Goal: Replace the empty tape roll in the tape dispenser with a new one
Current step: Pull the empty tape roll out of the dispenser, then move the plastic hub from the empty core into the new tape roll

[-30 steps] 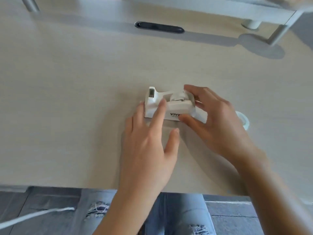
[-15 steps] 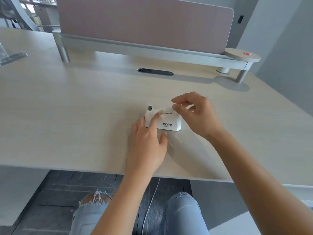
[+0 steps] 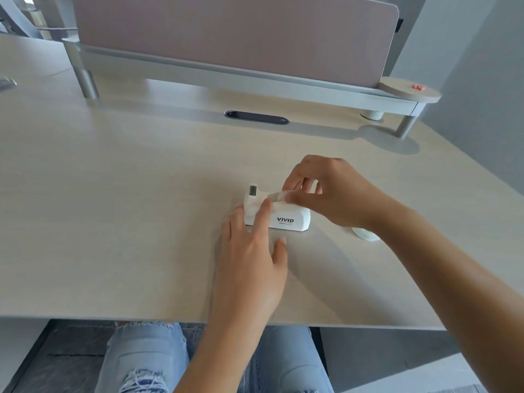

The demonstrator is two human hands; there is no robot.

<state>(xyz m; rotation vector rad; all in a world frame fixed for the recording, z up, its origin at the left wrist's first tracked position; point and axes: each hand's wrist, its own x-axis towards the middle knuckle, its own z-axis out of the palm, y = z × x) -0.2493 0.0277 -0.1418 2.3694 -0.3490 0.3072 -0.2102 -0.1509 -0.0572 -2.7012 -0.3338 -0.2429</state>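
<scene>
Matt wood-grain desk (image 3: 141,222); glossy plastic tape dispenser (image 3: 295,217)

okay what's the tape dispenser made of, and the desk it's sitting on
The tape dispenser looks like moulded white plastic, smooth and slightly glossy, with printed black lettering; the small grey cutter may be metal. The desk shows a pale matte wood grain, probably laminate rather than solid wood.

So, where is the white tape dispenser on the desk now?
In the head view, the tape dispenser stands near the desk's middle, between the left hand and right hand.
</scene>
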